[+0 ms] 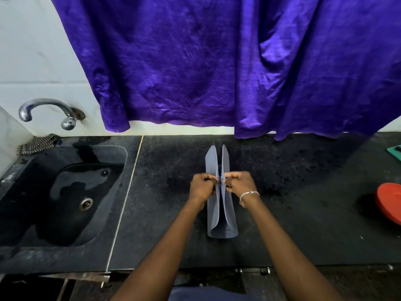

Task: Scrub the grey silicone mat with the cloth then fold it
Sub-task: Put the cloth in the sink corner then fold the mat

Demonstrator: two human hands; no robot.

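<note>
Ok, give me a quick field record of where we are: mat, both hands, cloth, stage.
mat: grey silicone mat on the black counter, its two long edges raised and brought together over the middle
left hand: pinches the mat's left edge
right hand: pinches the mat's right edge
cloth: checked cloth lies at the sink's far corner, under the tap, in neither hand
stage: fold in progress, mat not yet pressed flat

Single head view, wide-angle. Looks forward and down onto counter (303,213), facing curtain (195,61) and wall (32,61). Close: forearms (169,246) enter bottom edge, mat (230,213) centred. Sink (43,213) at left.
</note>
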